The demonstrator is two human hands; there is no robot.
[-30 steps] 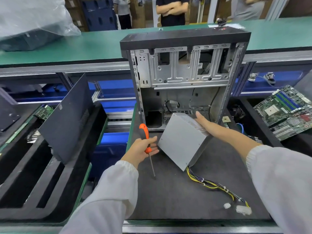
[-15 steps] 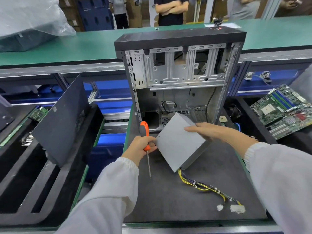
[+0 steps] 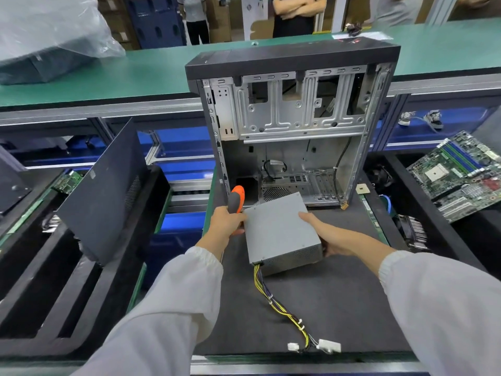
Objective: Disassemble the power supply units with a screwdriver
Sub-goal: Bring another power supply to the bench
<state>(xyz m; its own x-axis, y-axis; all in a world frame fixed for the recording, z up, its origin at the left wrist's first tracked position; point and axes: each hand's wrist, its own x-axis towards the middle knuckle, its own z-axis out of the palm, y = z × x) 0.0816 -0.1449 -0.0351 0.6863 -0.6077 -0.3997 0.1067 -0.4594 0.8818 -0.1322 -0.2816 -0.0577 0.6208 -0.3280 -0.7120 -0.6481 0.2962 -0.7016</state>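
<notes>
Both hands are on the grey power supply point(image 3: 280, 233), which sits out of the open computer case point(image 3: 292, 126) on the dark mat point(image 3: 339, 302). Left hand point(image 3: 226, 226) grips the orange screwdriver point(image 3: 237, 202) against its side; right hand point(image 3: 329, 238) grasps its right edge. Step, as I judge: positioning it. Next calls for finding its cover screws. No writing is readable
</notes>
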